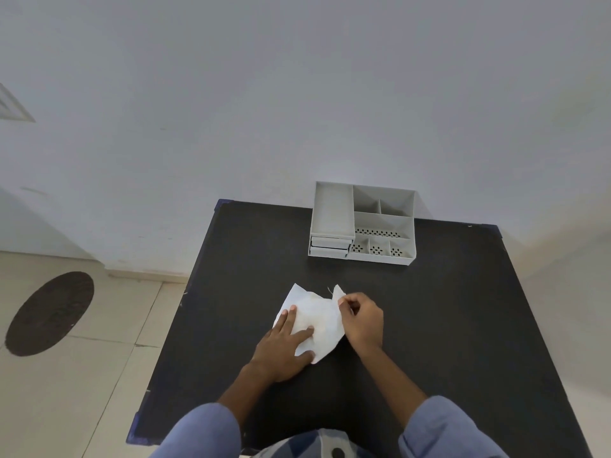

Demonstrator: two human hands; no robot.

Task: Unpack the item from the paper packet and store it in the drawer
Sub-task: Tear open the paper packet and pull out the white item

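A white paper packet (pixel 319 317) lies crumpled on the black table (pixel 446 325) near its middle. My left hand (pixel 287 347) rests flat on the packet's near left part, fingers spread, pressing it down. My right hand (pixel 362 320) pinches the packet's upper right corner between thumb and fingers. What is inside the packet is hidden. A grey desk organiser (pixel 362 223) stands at the table's far edge, with two shut drawers (pixel 330 246) stacked at its front left.
The organiser has several open compartments on top and to the right. A white wall rises behind the table. On the tiled floor to the left lies a dark oval mat (pixel 49 314). Bare table surrounds the packet.
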